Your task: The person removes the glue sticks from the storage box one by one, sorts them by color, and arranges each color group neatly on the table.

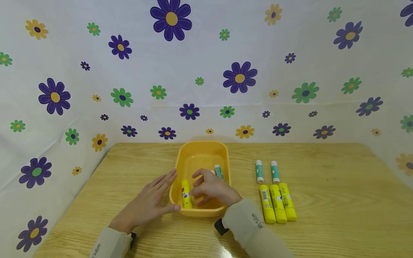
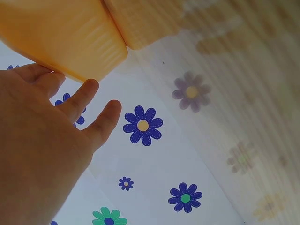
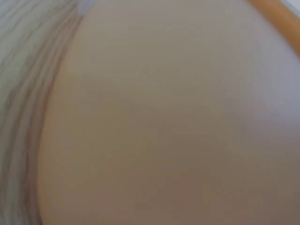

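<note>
A yellow plastic bin [image 1: 187, 157] stands on the table with glue sticks inside. My left hand [image 1: 146, 202] rests against its left side, fingers extended along the rim and thumb at the near corner. The left wrist view shows those fingertips at the wall of the bin [image 2: 70, 42]. My right hand [image 1: 211, 188] reaches into the bin with loosely bent, spread fingers. Its fingertips are right beside a yellow glue stick [image 1: 186, 195]. Partly hidden behind this hand lies a teal-and-white glue stick [image 1: 219, 171]. In the right wrist view, blurred skin fills most of the picture.
Right of the bin, two teal-and-white glue sticks [image 1: 259, 172] lie apart in a row. Nearer to me, three yellow glue sticks [image 1: 277, 204] lie side by side. The wooden table [image 1: 338, 200] backs onto a flower-printed cloth [image 1: 206, 53].
</note>
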`<control>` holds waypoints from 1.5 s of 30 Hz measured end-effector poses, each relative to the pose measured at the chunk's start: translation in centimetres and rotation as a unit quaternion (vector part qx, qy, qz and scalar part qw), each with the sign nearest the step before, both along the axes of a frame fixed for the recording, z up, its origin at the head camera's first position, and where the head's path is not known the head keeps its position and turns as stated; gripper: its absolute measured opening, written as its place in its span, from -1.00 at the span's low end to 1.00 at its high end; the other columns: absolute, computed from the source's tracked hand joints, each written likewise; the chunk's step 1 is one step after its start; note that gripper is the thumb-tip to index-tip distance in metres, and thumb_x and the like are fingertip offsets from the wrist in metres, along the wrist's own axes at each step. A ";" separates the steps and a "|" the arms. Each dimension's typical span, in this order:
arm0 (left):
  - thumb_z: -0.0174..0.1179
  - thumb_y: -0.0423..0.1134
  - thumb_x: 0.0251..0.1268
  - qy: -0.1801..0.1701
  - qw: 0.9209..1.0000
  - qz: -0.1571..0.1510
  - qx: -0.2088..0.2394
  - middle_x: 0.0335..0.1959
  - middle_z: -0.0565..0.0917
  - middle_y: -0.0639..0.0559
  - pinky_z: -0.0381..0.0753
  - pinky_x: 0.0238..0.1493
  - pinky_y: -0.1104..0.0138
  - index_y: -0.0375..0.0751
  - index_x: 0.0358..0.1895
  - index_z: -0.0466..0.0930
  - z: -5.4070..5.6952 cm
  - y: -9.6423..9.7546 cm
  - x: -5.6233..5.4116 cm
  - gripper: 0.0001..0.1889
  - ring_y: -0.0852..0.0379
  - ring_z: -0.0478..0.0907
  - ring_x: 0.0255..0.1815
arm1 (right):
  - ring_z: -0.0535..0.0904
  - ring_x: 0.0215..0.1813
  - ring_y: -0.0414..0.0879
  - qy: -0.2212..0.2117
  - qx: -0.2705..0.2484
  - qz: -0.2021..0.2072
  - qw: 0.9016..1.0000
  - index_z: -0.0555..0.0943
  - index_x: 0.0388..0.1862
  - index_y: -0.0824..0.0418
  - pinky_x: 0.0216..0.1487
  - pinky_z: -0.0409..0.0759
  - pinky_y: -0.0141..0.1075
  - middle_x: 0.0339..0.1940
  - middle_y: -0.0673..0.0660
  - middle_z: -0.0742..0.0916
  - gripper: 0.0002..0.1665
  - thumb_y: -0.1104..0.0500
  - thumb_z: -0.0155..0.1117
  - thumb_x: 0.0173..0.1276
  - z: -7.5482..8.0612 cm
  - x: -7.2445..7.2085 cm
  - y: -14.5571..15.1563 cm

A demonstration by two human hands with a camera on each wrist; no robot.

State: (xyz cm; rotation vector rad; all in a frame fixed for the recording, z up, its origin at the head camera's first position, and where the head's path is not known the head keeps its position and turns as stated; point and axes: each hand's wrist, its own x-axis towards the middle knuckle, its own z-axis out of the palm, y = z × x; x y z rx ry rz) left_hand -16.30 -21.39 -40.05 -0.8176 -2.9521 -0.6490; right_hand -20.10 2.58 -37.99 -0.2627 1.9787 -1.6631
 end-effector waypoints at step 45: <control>0.26 0.16 0.36 -0.004 1.000 -0.007 0.002 0.65 0.04 -0.07 0.17 0.38 -0.35 -0.24 0.62 0.08 0.4 0.0 0.0 -0.07 -0.31 0.09 0.56 | 0.63 -0.22 0.09 -0.016 -0.053 -0.004 0.998 0.19 0.57 0.14 -0.20 0.76 -0.10 -0.01 0.34 0.50 0.07 0.58 0.36 0.12 0.1 -0.1 -1.1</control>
